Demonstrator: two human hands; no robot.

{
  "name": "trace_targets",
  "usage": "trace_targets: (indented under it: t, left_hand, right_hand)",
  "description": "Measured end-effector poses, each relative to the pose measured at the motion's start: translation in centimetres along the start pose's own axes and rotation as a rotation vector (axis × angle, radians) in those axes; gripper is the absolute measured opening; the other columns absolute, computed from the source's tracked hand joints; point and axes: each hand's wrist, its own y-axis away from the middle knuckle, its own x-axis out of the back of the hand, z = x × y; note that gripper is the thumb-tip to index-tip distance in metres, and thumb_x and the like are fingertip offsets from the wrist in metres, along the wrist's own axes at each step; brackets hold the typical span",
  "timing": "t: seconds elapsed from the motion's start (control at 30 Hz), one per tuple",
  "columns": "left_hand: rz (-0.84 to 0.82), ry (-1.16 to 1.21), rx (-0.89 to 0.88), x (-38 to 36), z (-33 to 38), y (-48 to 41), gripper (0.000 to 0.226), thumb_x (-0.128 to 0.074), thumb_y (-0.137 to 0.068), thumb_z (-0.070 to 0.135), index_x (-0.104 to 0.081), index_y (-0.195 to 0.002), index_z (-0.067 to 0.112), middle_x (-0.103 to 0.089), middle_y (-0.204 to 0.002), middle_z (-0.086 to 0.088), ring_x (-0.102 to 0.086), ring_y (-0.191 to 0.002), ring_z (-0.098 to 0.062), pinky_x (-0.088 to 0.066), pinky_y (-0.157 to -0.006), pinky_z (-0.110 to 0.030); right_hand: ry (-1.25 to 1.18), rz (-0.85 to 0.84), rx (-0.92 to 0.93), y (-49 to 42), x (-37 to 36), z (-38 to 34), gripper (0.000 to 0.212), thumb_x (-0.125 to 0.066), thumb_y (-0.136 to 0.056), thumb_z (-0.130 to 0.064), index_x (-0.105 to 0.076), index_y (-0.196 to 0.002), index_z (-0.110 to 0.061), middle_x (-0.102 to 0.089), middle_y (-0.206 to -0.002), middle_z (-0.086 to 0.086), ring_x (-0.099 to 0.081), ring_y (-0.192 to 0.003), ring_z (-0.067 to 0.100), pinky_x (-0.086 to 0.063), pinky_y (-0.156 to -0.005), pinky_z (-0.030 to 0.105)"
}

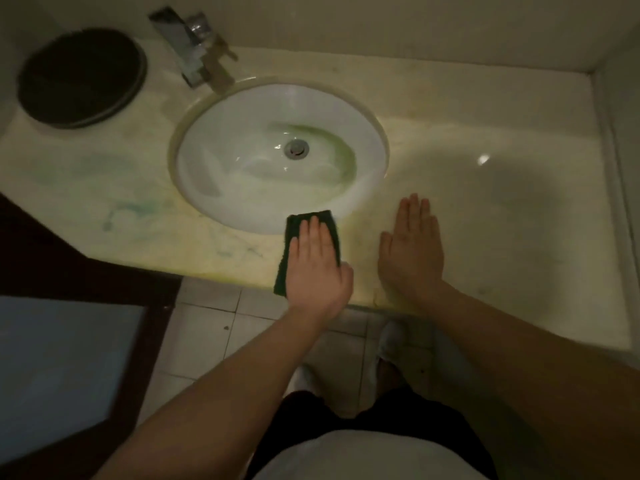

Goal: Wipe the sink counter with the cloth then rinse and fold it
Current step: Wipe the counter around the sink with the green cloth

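Nearest the lens, two bare forearms reach forward over a pale shirt and dark shorts, cut off at the bottom edge; beyond them spreads the pale cream stone sink counter [485, 209], its surface faintly marked with greenish smears to the left of the basin, which is presumably why wiping is under way; the oval white ceramic basin [242, 174] is sunk into it, with a green tinge near the drain; a dark round tray or lid [81, 77] sits at the far left corner, too dim to identify; the angular chrome tap [190, 46] is blurred. The right hand [410, 251] lies flat and empty, fingers spread together on the bare counter, likely bracing the body; the left hand [317, 268] presses open-palmed on the dark green folded cloth [294, 226], which lies on the front strip of counter with its far end lapping the basin's near rim; much of it is hidden under the palm.
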Motion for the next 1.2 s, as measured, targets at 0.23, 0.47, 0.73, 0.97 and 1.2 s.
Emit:
trace_targets:
  t: [0.23,0.47,0.73,0.97,1.2]
  left_hand:
    - [-0.04,0.088,-0.057,0.8,-1.7,1.5,0.081,-0.022,-0.086,0.044,-0.011,-0.15,-0.003,-0.01,-0.159,-0.022,-0.008,-0.148,-0.034,-0.003,-0.119,-0.045]
    - [-0.041,0.143,-0.198,-0.3,-1.2,1.6,0.073,-0.024,-0.086,0.035,-0.024,-0.149,-0.002,-0.021,-0.157,-0.02,-0.017,-0.147,-0.031,-0.012,-0.12,-0.046]
    - [0.034,0.061,0.234,1.3,-11.8,1.4,0.076,-0.029,-0.082,0.036,-0.024,-0.148,-0.002,-0.025,-0.156,-0.019,-0.021,-0.145,-0.033,-0.018,-0.119,-0.047]
    - [0.09,0.037,0.577,3.1,-24.8,-1.3,0.08,-0.03,-0.081,0.033,-0.015,-0.149,-0.006,-0.019,-0.157,-0.023,-0.014,-0.146,-0.035,-0.011,-0.12,-0.048]
    - [0.082,0.055,0.278,2.6,-19.3,-0.8,0.074,-0.02,-0.087,0.037,-0.018,-0.15,-0.001,-0.016,-0.159,-0.019,-0.013,-0.148,-0.031,-0.015,-0.119,-0.047]
  right_hand:
    - [-0.007,0.022,-0.102,1.7,-0.6,-2.8,0.066,-0.027,-0.096,-0.033,-0.005,-0.151,-0.003,-0.003,-0.161,0.014,0.0,-0.149,0.027,-0.004,-0.121,0.04]
    - [0.025,0.013,-0.02,1.7,-0.8,-4.2,0.068,-0.02,-0.095,-0.036,-0.004,-0.151,0.0,-0.004,-0.16,0.017,-0.002,-0.148,0.029,-0.004,-0.121,0.042]
    - [0.036,-0.057,0.289,1.0,-2.9,-14.9,0.068,-0.023,-0.09,-0.035,-0.02,-0.15,-0.002,-0.015,-0.159,0.016,-0.007,-0.148,0.029,-0.007,-0.12,0.043]
    - [0.036,-0.089,0.411,-0.4,-3.6,-20.4,0.064,-0.027,-0.09,-0.033,-0.037,-0.143,0.001,-0.035,-0.151,0.019,-0.025,-0.144,0.033,-0.023,-0.115,0.046]
    - [0.052,-0.134,0.543,-1.6,-5.0,-25.4,0.066,-0.013,-0.092,-0.034,-0.029,-0.147,0.0,-0.028,-0.155,0.018,-0.022,-0.145,0.032,-0.022,-0.115,0.044]
